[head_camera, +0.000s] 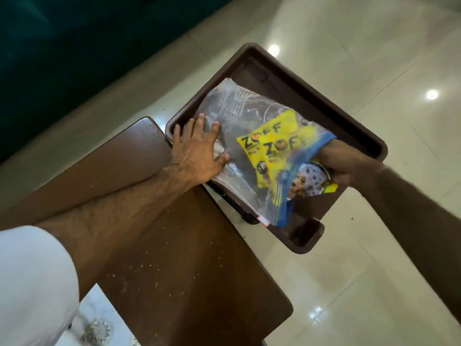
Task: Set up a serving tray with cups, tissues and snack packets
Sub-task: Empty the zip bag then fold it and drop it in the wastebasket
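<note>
White sleeve (pixel 32 283) fills the near left corner, and from it our left forearm runs out over the brown tabletop (pixel 174 270), which is dusted with pale specks. At the end of that arm our left hand (pixel 197 148) lies flat with the fingers spread wide, palm down on the near left part of a clear plastic bag (pixel 232 113), pressing it against the brown serving tray (pixel 361 136). It grips nothing; it only rests on the plastic, its little finger near the tray's left rim.

From the right edge our right arm comes in, darker in shadow, and our right hand (pixel 349 168) is pushed into the bag's blue-edged mouth. It is closed around a blue snack packet (pixel 309 181) printed with a bowl of snacks, though the fingers themselves are hidden behind the packet and the plastic, so we cannot tell how tightly they hold. Just to the left of that hand, touching the blue one and still inside the bag, lie yellow snack packets (pixel 269 143) marked ZOFF, one overlapping the other. They sit between our two hands, nearer the right one.

We see the tray overhanging the far right corner of the tabletop, with one handle (pixel 306 236) jutting toward us over the glossy pale floor (pixel 374 58). Beyond the tray the floor reflects ceiling lights, and at far left a dark teal surface (pixel 62 41) runs along it
</note>
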Demonstrator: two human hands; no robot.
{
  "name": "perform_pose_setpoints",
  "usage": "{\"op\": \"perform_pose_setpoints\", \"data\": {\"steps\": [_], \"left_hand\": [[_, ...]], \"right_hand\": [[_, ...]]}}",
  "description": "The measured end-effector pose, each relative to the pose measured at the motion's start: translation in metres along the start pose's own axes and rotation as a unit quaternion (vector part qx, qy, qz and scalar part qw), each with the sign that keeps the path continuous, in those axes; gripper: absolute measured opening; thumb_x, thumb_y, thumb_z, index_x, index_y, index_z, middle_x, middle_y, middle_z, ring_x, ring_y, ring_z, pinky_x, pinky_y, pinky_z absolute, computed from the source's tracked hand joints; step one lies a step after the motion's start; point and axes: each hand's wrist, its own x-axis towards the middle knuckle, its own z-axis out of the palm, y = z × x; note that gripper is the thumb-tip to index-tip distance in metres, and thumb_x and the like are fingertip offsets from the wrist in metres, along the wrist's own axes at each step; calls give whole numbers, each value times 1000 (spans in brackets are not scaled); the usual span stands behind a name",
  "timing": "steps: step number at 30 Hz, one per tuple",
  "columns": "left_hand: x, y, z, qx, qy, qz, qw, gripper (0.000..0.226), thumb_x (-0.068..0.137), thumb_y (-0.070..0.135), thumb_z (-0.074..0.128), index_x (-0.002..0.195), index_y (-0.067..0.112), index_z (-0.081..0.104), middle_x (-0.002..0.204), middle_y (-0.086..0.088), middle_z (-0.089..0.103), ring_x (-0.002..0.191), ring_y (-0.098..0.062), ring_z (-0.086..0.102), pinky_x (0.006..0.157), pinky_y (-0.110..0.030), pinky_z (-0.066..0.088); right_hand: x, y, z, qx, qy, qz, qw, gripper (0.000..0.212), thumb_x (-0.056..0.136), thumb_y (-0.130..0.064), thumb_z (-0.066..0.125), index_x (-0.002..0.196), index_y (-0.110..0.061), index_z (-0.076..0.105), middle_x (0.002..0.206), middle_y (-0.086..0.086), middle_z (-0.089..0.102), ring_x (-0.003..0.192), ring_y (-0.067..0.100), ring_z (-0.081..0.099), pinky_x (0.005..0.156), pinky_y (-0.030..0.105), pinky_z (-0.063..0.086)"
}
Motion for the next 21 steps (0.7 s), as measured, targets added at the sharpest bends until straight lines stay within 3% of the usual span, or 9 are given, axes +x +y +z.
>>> {"op": "perform_pose_setpoints", "data": {"steps": [2, 4, 8, 12, 13, 15, 17, 19, 21], "left_hand": [[2, 6, -5, -40, 40, -35, 998, 87, 73, 56, 75, 146, 29, 36, 161, -13, 15, 142, -39, 21, 113, -59, 26], [6, 12, -8, -83, 69, -80, 991, 93, 62, 39, 89, 141, 28, 40, 156, -14, 21, 138, -40, 26, 111, -56, 32], [13, 14, -15, -234, 121, -136, 955, 93, 59, -1, 85, 140, 18, 44, 139, -14, 36, 126, -30, 42, 105, -38, 45], [10, -4, -22, -338, 213, -122, 908, 71, 60, -5, 77, 125, 15, 55, 126, -7, 54, 98, -15, 60, 70, -5, 46], [7, -11, -26, -352, 231, -112, 900, 67, 62, -6, 74, 123, 15, 56, 124, -6, 56, 96, -13, 60, 64, -3, 45], [1, -30, -33, -327, 254, -92, 906, 64, 64, -9, 67, 122, 17, 58, 123, -3, 55, 105, -16, 58, 70, -6, 45], [-10, -46, -35, -273, 274, -107, 916, 59, 69, -5, 68, 125, 14, 57, 128, -7, 54, 117, -21, 53, 88, -21, 47], [-24, -50, -30, -319, 310, -235, 864, 61, 73, 15, 78, 129, 13, 53, 134, -9, 52, 120, -23, 52, 98, -32, 46], [-40, -40, -21, -463, 294, -419, 724, 77, 66, 40, 87, 130, 15, 51, 132, -5, 56, 114, -20, 59, 96, -39, 52]], "right_hand": [[-18, 14, -24, -43, -1, 8, 999, 31, 75, -8, 75, 105, -12, 77, 110, 12, 76, 96, 28, 75, 76, 36, 60], [-35, 28, -50, -46, 20, 32, 998, 41, 74, -9, 81, 114, -8, 73, 114, 17, 74, 101, 37, 73, 78, 41, 60], [-64, 46, -72, 30, 71, 23, 997, 45, 78, -8, 75, 122, -10, 69, 120, 18, 71, 105, 42, 70, 80, 47, 59], [-71, 57, -65, 18, 218, -42, 975, 45, 75, -6, 78, 119, -15, 71, 116, 11, 75, 102, 37, 73, 81, 52, 60], [-69, 59, -58, 21, 242, -59, 968, 44, 74, -6, 80, 117, -15, 72, 114, 11, 75, 100, 35, 74, 80, 50, 61], [-59, 58, -41, 50, 262, -99, 959, 44, 77, -3, 79, 119, -11, 71, 117, 12, 74, 102, 35, 73, 82, 50, 60], [-44, 55, -24, 51, 275, -136, 950, 49, 81, 1, 76, 127, -4, 63, 122, 16, 71, 108, 35, 71, 89, 51, 58], [-27, 52, -7, 33, 310, -143, 939, 63, 79, 1, 79, 134, 3, 49, 127, 17, 67, 114, 33, 68, 97, 52, 54], [-13, 53, 7, 9, 373, -119, 920, 80, 74, -7, 86, 136, 1, 36, 127, 10, 64, 116, 26, 65, 103, 50, 51]]}}
